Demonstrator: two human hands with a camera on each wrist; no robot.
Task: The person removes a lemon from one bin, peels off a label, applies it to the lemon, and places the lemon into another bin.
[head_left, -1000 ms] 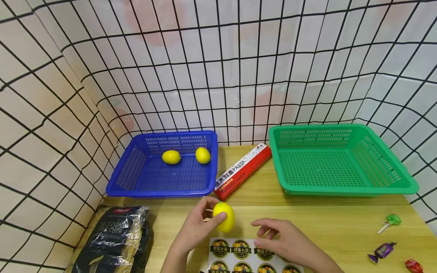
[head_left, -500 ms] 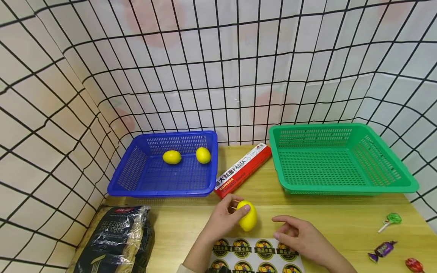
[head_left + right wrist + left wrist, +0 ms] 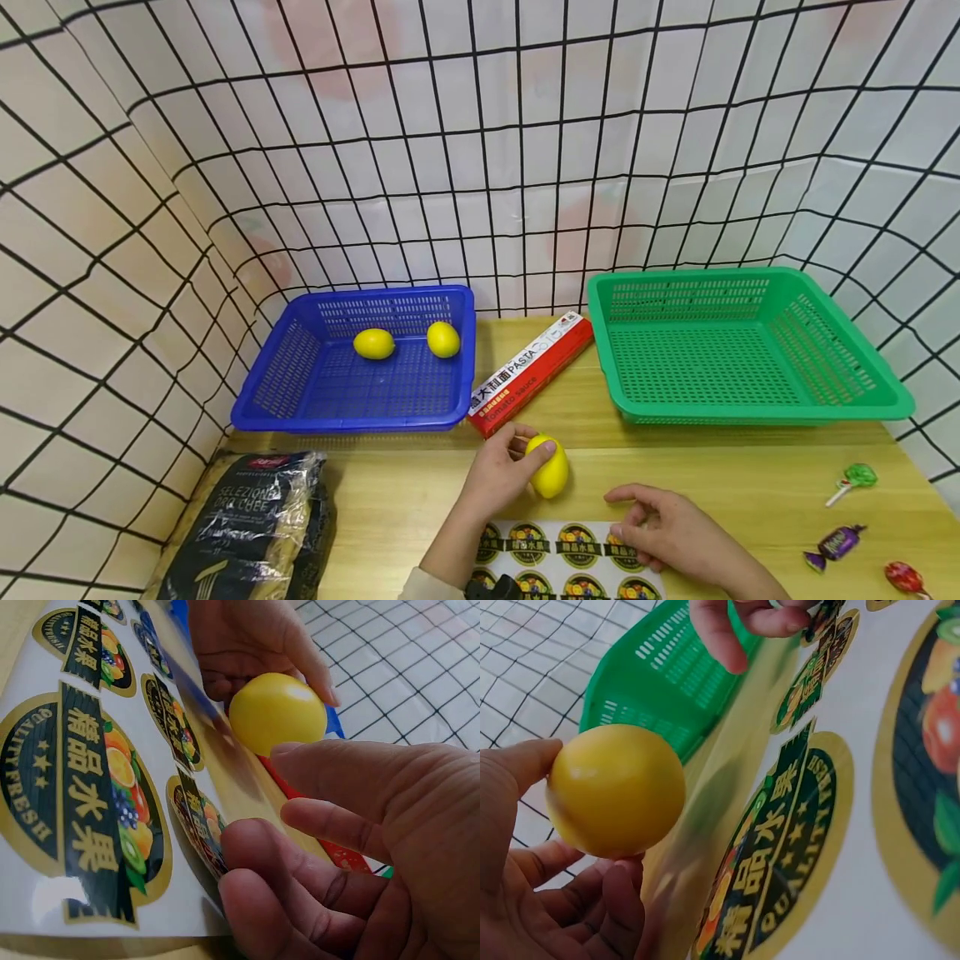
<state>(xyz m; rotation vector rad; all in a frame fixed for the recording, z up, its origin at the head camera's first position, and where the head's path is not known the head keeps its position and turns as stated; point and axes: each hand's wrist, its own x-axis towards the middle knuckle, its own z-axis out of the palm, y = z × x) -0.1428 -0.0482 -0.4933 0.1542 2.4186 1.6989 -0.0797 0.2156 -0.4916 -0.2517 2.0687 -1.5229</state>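
My left hand [image 3: 491,479] grips a yellow lemon [image 3: 551,471] between thumb and fingers, a little above the wooden table. In the left wrist view the lemon [image 3: 619,791] shows a smooth, shiny skin. To its right, my right hand [image 3: 675,537] hovers at the far right part of a sheet of round fruit stickers [image 3: 551,575]. Its index finger is stretched out and the others are loosely bent. In the right wrist view the fingertips [image 3: 255,900] lie close over a sticker [image 3: 196,817]; whether they touch it is hard to tell.
Two more lemons [image 3: 373,343] lie in a blue basket [image 3: 352,427] at back left. A red pasta box [image 3: 532,379] lies slantwise beside a green basket [image 3: 750,412]. A black pasta bag [image 3: 240,525] stands front left. A lollipop [image 3: 855,477] and candies [image 3: 836,543] are at right.
The left hand has moved rightward with the lemon, mostly in the first half second. The right hand has shifted right across the sticker sheet, uncovering part of it.
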